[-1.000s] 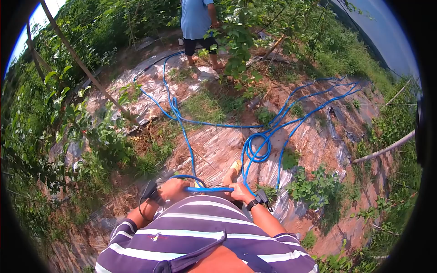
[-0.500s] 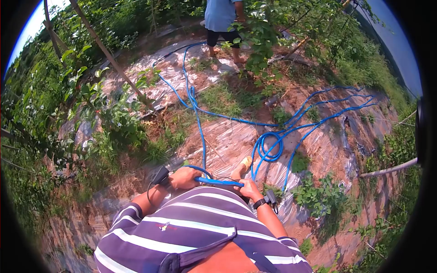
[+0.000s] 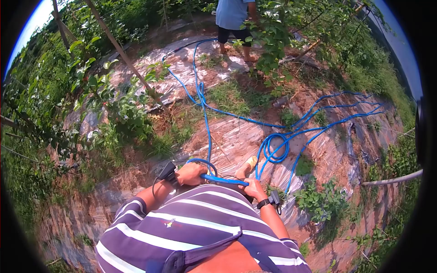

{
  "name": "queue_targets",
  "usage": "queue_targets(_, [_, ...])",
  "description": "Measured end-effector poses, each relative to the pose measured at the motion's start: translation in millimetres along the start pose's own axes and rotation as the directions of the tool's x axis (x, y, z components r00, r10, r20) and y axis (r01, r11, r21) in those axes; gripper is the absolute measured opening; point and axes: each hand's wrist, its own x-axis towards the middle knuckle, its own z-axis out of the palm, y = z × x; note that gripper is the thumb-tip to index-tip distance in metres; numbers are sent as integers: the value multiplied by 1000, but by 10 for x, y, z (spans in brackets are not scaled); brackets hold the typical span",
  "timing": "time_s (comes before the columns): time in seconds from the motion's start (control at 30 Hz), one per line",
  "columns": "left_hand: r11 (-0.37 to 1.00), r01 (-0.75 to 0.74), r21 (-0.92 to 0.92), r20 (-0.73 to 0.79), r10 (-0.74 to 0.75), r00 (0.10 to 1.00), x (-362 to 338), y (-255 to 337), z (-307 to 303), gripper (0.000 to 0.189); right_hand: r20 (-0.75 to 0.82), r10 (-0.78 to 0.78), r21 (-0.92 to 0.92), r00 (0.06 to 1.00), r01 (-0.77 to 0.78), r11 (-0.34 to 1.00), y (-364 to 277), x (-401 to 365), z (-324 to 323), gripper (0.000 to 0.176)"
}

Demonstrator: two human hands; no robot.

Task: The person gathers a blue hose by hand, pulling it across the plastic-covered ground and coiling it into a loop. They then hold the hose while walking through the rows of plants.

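Note:
A blue hose (image 3: 224, 180) is stretched between my two hands in front of the striped shirt. My left hand (image 3: 191, 174) is closed round its left part, where a loop of the hose rises beside the knuckles. Fingers of my right hand (image 3: 255, 189) are wrapped round the right part. From there the hose runs down to the ground, with a coil (image 3: 276, 148) lying beyond my right hand and more lengths spreading to the right and far left. A foot in a yellowish shoe (image 3: 250, 161) shows just past the hose.
Another person (image 3: 232, 20) in a blue shirt stands at the top. A wooden pole (image 3: 119, 49) leans among leafy plants (image 3: 120, 109) on the left. Plastic sheeting (image 3: 227, 136) covers the ground, and a grey pipe (image 3: 393, 179) sticks in at the right.
The view has shifted, so the ground, hoses and other person appear slightly further right. Both hands still hold the hose, in nearly the same pose.

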Motion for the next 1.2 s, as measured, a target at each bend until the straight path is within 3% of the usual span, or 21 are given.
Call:
queue_targets(0.1, [995, -99, -16, -76, 98, 992, -7, -64, 38, 30, -3, -8, -9, 1000, 8, 1000, 21, 19, 22, 19])
queue_targets(0.33, [995, -100, -21, -71, 98, 993, -45, -47, 26, 25, 22, 17, 8, 1000, -17, 1000, -3, 35, -12, 21])
queue_targets(0.7, [994, 95, -61, 74, -90, 993, -55, -83, 27, 25, 57, 56, -39, 997, -54, 998, -70, 23, -29, 23])
queue_targets(1.2, [997, 76, -34, 52, -74, 996, -89, -61, -49, 27, 31, 45, -11, 998, -45, 999, -201, 16, -45, 22])
